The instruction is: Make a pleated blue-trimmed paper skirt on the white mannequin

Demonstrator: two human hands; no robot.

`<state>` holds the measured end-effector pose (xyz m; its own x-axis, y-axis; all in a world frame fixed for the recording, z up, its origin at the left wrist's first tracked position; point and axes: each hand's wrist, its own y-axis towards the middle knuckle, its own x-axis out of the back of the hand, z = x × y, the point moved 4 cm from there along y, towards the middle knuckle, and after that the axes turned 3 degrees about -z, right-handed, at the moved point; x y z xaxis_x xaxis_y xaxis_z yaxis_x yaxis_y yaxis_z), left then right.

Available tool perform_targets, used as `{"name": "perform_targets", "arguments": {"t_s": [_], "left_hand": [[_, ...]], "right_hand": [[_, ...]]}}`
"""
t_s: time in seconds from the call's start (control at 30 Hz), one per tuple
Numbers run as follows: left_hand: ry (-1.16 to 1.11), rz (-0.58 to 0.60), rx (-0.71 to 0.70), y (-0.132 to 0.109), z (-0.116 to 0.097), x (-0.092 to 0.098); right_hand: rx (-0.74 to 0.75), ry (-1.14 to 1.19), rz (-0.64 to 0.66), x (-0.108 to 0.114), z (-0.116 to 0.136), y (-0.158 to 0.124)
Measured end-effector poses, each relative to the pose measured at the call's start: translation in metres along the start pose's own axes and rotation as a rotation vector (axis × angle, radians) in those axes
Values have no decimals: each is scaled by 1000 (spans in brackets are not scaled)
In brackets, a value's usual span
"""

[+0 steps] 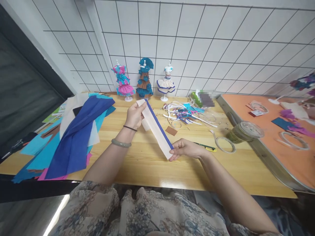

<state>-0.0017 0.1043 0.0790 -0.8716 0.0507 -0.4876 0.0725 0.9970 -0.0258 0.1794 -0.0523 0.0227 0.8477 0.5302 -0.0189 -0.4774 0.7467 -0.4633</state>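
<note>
Between my two hands stretches a cream crepe paper strip (pixel 155 127) with a dark blue band along its right edge. My left hand (pixel 135 114) pinches the far upper end, where part of the strip hangs folded underneath. At the near lower end, my right hand (pixel 183 149) grips the corner between thumb and fingers. The strip runs slantwise above the wooden table (pixel 137 167). A yellow and black utility knife (pixel 206 147) lies just beyond my right wrist, and a small brown paper piece (pixel 171 130) lies behind the strip.
Stacked crepe paper sheets (pixel 71 137) cover the left side, with scissors (pixel 14 144) beyond. Several small dress forms, including one in cream and blue (pixel 166 83), line the wall. Paper scraps (pixel 184 113), a tape roll (pixel 225 144) and a lidded cup (pixel 246 131) lie right, beside an orange-topped table (pixel 265 141).
</note>
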Motion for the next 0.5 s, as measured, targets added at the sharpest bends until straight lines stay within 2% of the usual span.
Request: {"name": "perform_targets", "arguments": {"t_s": [0.17, 0.5], "left_hand": [[46, 13, 0, 15, 2, 9], [55, -35, 0, 29, 5, 25]], "right_hand": [[44, 80, 64, -13, -2, 9], [174, 126, 67, -30, 4, 15]]}}
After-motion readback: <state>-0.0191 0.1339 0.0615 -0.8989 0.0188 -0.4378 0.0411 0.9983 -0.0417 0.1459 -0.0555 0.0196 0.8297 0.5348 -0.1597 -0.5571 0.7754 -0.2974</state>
